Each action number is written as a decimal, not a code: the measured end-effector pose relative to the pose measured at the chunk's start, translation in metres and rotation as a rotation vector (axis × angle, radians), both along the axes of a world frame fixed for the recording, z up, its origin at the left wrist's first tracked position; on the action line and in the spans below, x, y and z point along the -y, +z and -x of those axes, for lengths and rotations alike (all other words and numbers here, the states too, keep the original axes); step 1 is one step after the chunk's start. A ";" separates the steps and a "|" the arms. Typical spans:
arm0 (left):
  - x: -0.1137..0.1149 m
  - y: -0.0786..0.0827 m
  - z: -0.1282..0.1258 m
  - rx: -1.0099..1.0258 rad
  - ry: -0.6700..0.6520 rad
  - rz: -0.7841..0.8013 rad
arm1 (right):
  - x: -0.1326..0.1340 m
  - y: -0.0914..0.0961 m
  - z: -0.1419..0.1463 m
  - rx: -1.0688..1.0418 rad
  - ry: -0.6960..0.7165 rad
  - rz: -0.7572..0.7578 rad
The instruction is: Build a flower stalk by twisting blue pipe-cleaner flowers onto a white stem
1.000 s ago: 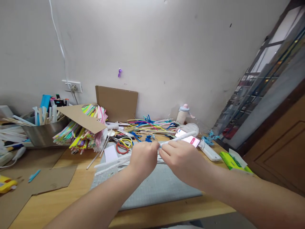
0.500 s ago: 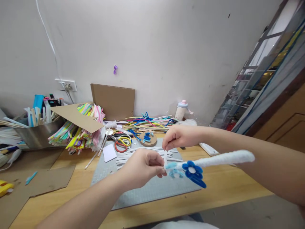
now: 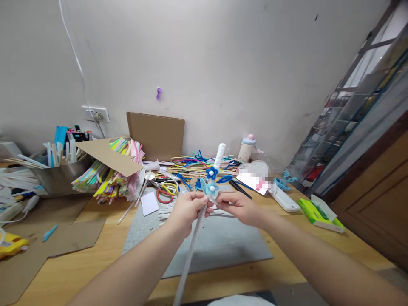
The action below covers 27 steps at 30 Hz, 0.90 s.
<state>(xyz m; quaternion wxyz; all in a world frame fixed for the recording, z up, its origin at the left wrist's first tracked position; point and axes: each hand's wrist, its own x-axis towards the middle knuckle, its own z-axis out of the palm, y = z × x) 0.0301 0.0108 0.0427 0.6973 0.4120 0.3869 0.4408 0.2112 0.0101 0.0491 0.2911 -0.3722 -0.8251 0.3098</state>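
Between my hands is a white-wrapped stick (image 3: pixel 218 159) with its thick fuzzy end pointing away and up. Its thin pale shaft (image 3: pixel 191 255) runs down toward me. A dark blue pipe-cleaner flower (image 3: pixel 211 173) and a light blue flower (image 3: pixel 212 188) sit on it, with blue loop leaves at the sides. My left hand (image 3: pixel 189 210) is closed around the shaft just below the flowers. My right hand (image 3: pixel 237 206) pinches a white pipe cleaner (image 3: pixel 213 200) at the same spot; its fingertips are partly hidden.
A grey cutting mat (image 3: pixel 223 250) lies beneath, bearing white pipe cleaners. Scissors (image 3: pixel 167 190), a white card (image 3: pixel 149 204) and bundled colourful pipe cleaners (image 3: pixel 111 187) are on the left. At the right are a phone (image 3: pixel 253 182), a tissue pack (image 3: pixel 321 215) and a bottle (image 3: pixel 247 148).
The stick has swung from pointing right to pointing away from me. My right hand has come down beside my left, and the view has shifted, showing more of the right side of the table.
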 end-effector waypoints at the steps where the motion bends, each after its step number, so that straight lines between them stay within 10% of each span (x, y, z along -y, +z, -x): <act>1: -0.004 -0.004 -0.004 0.018 0.050 0.020 | -0.003 -0.003 0.002 0.009 -0.018 -0.075; 6: -0.030 -0.028 -0.022 0.133 0.321 0.023 | -0.032 -0.031 0.015 -0.060 -0.130 -0.177; 15: -0.053 -0.082 -0.026 0.073 0.430 0.035 | -0.055 -0.089 0.026 -0.158 -0.136 0.133; 20: -0.046 -0.089 -0.031 -0.020 0.398 -0.012 | -0.054 -0.099 0.014 -0.192 -0.151 0.422; 27: -0.041 -0.088 -0.038 -0.077 0.343 -0.075 | -0.054 -0.104 0.019 -0.315 -0.212 0.425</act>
